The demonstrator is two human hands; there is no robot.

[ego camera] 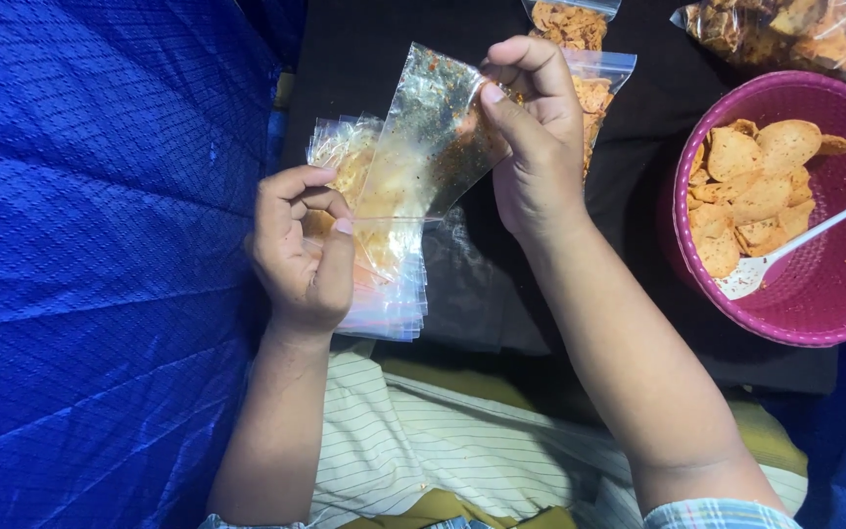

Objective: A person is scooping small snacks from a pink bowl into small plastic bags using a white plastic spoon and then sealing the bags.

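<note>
- Clear zip bag point(423, 147), speckled with red seasoning, centre of frame.
- Stack of empty clear bags point(389, 294) below it.
- 2 filled chip bags point(580, 39), top centre.
- Large chip bag point(795, 34), upper right.

Both forearms are bare. A blue-and-white checked sleeve point(717, 513) edge shows near the right elbow, and a cream cloth with thin dark stripes point(443, 451) covers the lap.
</note>
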